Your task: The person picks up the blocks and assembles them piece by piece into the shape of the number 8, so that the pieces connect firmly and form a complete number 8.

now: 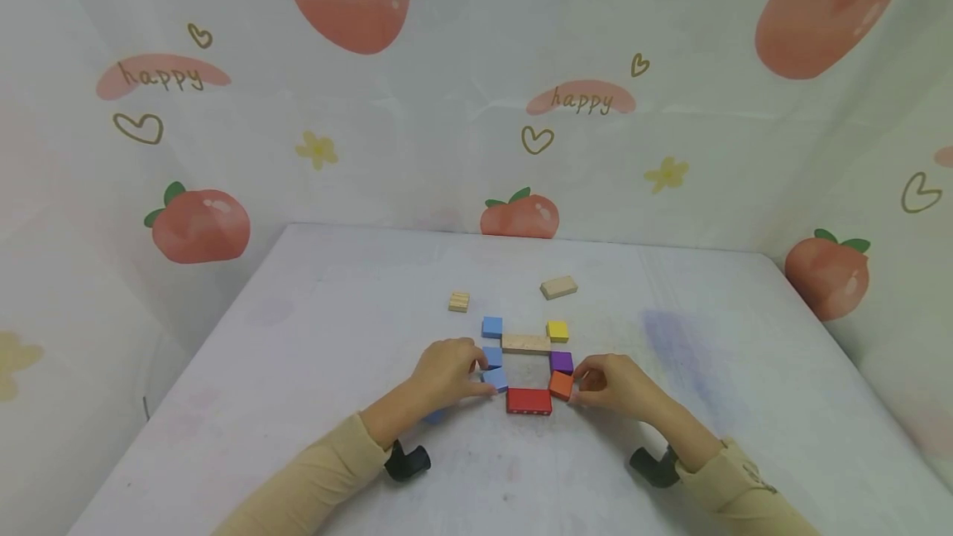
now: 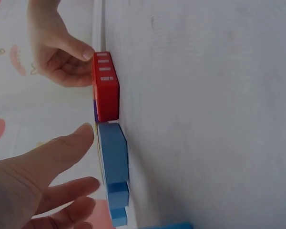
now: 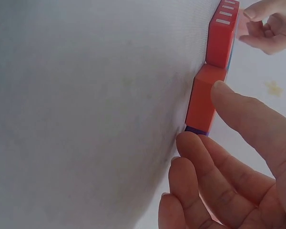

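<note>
Two loosely spread hands flank the red block (image 1: 529,402): left hand (image 1: 447,372) beside blue blocks (image 1: 495,380), right hand (image 1: 618,385) at the orange block (image 1: 562,385).

Blue block (image 1: 434,417) (bar a sliver) hidden behind left forearm (image 1: 399,413).

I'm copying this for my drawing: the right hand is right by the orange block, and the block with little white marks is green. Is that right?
Not quite: the block with little white marks is red, not green, as the left wrist view shows. The right hand is indeed right by the orange block.
</note>
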Motion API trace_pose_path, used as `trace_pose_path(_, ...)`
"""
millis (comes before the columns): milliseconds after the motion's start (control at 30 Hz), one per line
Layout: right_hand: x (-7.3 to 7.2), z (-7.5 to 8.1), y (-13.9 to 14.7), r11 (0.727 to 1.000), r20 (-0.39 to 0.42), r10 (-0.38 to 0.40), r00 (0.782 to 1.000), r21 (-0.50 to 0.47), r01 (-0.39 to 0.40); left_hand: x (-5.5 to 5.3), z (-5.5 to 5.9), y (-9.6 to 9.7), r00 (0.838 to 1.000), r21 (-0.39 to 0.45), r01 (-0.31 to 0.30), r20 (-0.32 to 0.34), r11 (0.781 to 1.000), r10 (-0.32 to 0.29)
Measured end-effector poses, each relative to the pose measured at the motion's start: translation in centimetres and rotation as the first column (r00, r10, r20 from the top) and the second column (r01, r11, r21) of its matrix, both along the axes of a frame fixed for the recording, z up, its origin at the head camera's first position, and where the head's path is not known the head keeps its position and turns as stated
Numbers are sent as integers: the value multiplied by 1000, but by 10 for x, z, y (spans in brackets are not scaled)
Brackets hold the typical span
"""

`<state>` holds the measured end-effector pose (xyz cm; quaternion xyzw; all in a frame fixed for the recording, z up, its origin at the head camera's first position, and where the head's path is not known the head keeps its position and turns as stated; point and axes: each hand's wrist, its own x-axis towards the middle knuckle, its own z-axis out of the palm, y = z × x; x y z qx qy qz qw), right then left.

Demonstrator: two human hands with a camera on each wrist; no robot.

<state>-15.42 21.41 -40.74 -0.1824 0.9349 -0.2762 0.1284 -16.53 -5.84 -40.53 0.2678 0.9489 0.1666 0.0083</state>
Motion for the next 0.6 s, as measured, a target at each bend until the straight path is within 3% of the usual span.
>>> trace_pose_path(100, 0, 0, 0, 1000, 3, -6, 1000, 1, 6, 2, 1, 5, 999, 3, 53, -7, 999, -53)
trace_pose_path(267, 1, 0, -1, 1000, 1, -9, 1000, 3, 9, 5, 1, 15, 991, -21, 127, 39, 992, -126)
trace_pose_path(600, 3, 2, -1, 1000, -7, 8, 1000, 0, -8, 6, -3, 22, 985, -32, 165, 48, 986, -163)
